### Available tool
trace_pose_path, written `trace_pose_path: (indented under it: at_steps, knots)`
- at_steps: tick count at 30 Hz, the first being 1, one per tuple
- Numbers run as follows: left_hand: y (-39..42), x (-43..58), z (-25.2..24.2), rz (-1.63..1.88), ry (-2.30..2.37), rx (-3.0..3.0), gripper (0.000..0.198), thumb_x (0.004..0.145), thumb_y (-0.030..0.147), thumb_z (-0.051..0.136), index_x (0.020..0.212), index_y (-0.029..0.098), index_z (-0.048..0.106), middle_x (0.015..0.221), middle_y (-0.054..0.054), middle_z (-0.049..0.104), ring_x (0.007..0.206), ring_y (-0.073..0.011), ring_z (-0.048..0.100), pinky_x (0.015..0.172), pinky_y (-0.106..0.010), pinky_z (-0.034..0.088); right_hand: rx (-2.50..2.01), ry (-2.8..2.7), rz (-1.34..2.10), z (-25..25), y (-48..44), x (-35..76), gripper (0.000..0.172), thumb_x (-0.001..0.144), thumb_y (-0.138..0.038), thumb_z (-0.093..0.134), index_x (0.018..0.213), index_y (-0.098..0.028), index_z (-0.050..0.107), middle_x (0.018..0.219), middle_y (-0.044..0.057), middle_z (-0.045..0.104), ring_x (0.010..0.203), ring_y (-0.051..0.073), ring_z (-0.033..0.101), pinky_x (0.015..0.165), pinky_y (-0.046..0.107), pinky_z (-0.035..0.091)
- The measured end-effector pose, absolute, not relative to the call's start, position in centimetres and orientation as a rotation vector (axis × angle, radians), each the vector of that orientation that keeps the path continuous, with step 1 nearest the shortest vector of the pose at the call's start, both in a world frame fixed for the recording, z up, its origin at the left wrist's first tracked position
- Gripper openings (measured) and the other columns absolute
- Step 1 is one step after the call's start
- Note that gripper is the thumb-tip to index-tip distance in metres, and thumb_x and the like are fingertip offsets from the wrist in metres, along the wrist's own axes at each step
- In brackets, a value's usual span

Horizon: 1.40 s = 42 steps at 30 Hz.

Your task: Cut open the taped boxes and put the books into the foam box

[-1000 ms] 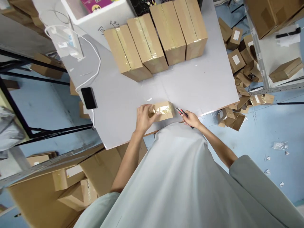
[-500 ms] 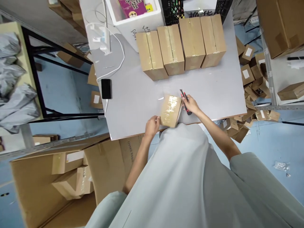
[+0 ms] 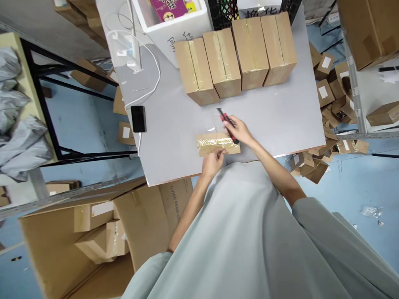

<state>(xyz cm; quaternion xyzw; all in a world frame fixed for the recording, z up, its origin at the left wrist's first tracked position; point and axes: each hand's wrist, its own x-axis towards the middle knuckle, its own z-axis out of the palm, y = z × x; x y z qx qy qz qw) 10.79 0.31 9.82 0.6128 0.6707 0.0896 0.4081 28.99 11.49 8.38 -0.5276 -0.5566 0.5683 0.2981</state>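
Small taped box point(image 3: 204, 148): lies on the grey table point(image 3: 174, 137) by the near edge, directly before your body, its long side running left to right; this spot probably suits both hands, since neither arm has to stretch.
Glossy tape: runs along the box's upper face, which is turned up towards you, so the seam region lies in plain sight.
Left hand point(image 3: 213, 163): comes in from the near side, its fingers bent and bunched together at the box, thumb close to the fingertips; likely a steadying contact. Whether they pinch the tape or cardboard, you cannot tell from this view.
Right hand point(image 3: 240, 131): fingers wrapped around the utility knife point(image 3: 231, 133), pressed together against its handle; a firm grip of this kind presumably keeps the tool from turning.
Blade: points forward and to the left, past the box's far edge and away from your left fingers; the handle's rear end overlaps the box's right end in view, though contact cannot be judged.
Row of four boxes point(image 3: 222, 62): stands side by side towards the far edge, apart from the small box, perhaps to leave your hands elbow room.
Phone point(image 3: 138, 118): lies near the table's left edge with the white cable point(image 3: 159, 74) beside it, out of your hands' way.
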Motion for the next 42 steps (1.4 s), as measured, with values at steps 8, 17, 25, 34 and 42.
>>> trace_pose_path:
  at_steps: [8,17,25,34,42]
  knots:
    - [7.7,11.5,8.3,0.237,1.348,2.172,0.054,0.092,0.024,0.068,0.147,0.02,0.065,0.156,-0.016,0.063,0.144,-0.0385,0.057,0.13,-0.058,0.039,-1.711,-1.218,1.577,6.1,2.9,36.9,0.044,0.103,-0.057,0.063,0.127,-0.021,0.071,0.098,0.001,0.077,0.057,0.013,0.07,0.063,0.025,0.059]
    - [7.5,11.2,5.8,0.28,1.343,2.182,0.057,0.103,0.029,0.054,0.159,0.017,0.056,0.159,-0.02,0.06,0.152,-0.037,0.053,0.134,-0.06,0.036,-1.803,-1.223,1.555,5.9,0.4,35.9,0.047,0.105,-0.047,0.061,0.149,-0.03,0.068,0.109,0.001,0.082,0.062,0.013,0.073,0.076,0.029,0.066]
    - [5.4,12.1,3.5,0.348,1.443,2.128,0.056,0.111,0.032,0.039,0.163,0.014,0.049,0.167,-0.023,0.054,0.166,-0.0349,0.04,0.139,-0.066,0.024,-1.852,-1.325,1.479,6.9,1.5,35.1,0.045,0.108,-0.04,0.062,0.151,-0.035,0.07,0.125,0.002,0.084,0.104,0.025,0.083,0.097,0.038,0.067]
    - [5.0,11.7,2.8,0.361,1.451,2.151,0.055,0.113,0.033,0.034,0.161,0.015,0.054,0.17,-0.023,0.052,0.168,-0.0342,0.038,0.141,-0.065,0.021,-1.781,-1.604,1.446,8.1,1.8,36.6,0.045,0.108,-0.032,0.063,0.152,-0.031,0.072,0.126,0.004,0.085,0.124,0.032,0.08,0.109,0.041,0.06]
    - [5.6,11.9,3.3,0.356,1.463,2.088,0.054,0.113,0.034,0.035,0.16,0.016,0.054,0.17,-0.021,0.052,0.167,-0.0332,0.039,0.141,-0.062,0.023,-1.793,-1.604,1.5,8.0,-0.3,38.0,0.045,0.103,-0.031,0.072,0.148,-0.039,0.074,0.135,-0.003,0.082,0.131,0.033,0.077,0.111,0.041,0.06]
